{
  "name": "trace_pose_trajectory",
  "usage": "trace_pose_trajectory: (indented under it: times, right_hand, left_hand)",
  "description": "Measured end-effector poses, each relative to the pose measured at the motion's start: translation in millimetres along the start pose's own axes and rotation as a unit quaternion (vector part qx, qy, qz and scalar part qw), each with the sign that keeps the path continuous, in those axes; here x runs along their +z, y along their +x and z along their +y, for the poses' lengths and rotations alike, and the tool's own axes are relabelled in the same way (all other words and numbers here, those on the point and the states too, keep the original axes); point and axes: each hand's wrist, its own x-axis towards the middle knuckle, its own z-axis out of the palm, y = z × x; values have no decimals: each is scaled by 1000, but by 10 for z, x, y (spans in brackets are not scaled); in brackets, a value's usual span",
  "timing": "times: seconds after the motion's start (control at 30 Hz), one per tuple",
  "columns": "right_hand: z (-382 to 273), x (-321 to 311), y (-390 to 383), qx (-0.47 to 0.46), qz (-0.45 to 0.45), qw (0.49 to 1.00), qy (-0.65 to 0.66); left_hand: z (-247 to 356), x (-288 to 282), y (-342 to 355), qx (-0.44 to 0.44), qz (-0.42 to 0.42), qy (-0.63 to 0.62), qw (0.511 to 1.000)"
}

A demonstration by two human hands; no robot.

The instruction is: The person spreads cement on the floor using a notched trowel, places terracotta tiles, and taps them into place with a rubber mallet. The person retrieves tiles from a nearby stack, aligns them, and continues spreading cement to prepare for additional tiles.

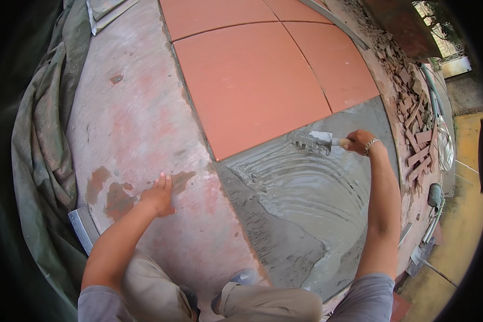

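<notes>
My right hand [359,141] is closed round the wooden handle of a notched trowel [321,138], whose toothed edge carries grey mortar. The trowel is at the far side of a wet mortar bed [311,193], close to the edge of the laid terracotta tiles [252,86]. Curved ridges run across the spread mortar. Nearer to me, a darker, rougher strip of base [268,236] shows beside it. My left hand [158,197] rests on the pinkish stained concrete [139,123] with its fingers stretched out, next to damp brown patches.
A crumpled dark green tarp [43,139] lies along the left, with a metal bar [83,228] by it. Broken tile pieces [418,147] are heaped at the right, near hoses [433,91]. A long straightedge [338,22] lies along the far tiles. My knees [273,303] are at the lower edge.
</notes>
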Motion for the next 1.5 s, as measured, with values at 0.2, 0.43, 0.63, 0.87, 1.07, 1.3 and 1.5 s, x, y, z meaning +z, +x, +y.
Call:
trace_pose_trajectory:
  times: [0.2, 0.43, 0.63, 0.87, 1.07, 1.3, 1.5]
  right_hand:
    - [519, 429, -50, 78, 16, 992, 92]
    - [729, 847, -125, 149, 81, 977, 130]
    - [721, 1226, -139, 171, 112, 965, 165]
    - [204, 2146, -618, 169, 146, 942, 249]
    - [-230, 3081, -1701, 355, 151, 752, 534]
    - [494, 4010, -2295, 586, 166, 702, 369]
    - [564, 4237, -2169, 606, 106, 686, 388]
  left_hand:
    - [1, 30, 39, -2, 0, 5, 1000]
    - [1, 32, 27, -4, -3, 12, 1000]
    - [-3, 43, 56, 0, -7, 17, 1000]
    - [32, 62, 49, 1, 21, 22, 1000]
    - [16, 98, 35, 21, 53, 12, 998]
    - [29, 135, 55, 19, 68, 23, 997]
    - [-16, 121, 64, 30, 61, 2, 998]
